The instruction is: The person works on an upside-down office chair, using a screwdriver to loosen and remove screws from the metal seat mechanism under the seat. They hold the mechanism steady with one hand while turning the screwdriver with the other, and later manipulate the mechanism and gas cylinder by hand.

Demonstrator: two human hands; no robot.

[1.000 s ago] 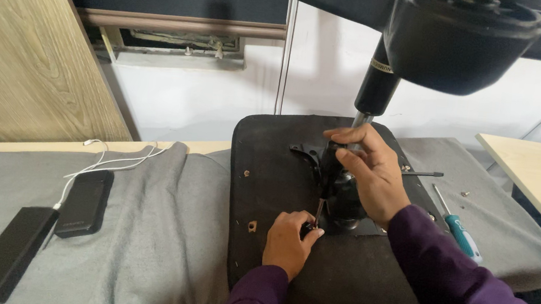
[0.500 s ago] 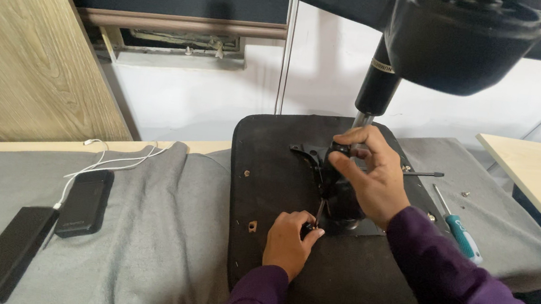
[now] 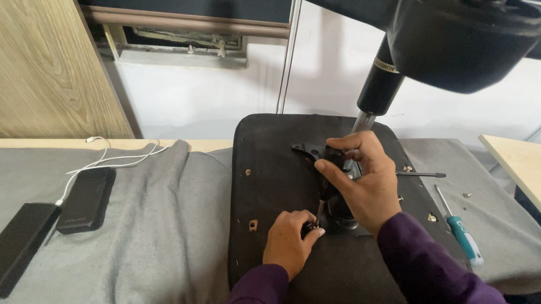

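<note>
On a grey-covered bench [image 3: 142, 226], an upturned black chair seat [image 3: 281, 173] lies at centre. The right hand [image 3: 361, 182] is clamped around the black bracket [image 3: 330, 158] at its middle; at 7 o'clock of it, the left hand [image 3: 289, 240] pinches a small tool [image 3: 318, 214]. A teal-handled screwdriver [image 3: 460, 229] lies at 3 o'clock.

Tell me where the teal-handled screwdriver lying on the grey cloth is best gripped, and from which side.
Probably by the teal handle, from above. The screwdriver lies flat on the grey cloth, right of the black seat base, shaft pointing away from the person. The handle is the thick end nearest the right hand, with open cloth either side.
</note>
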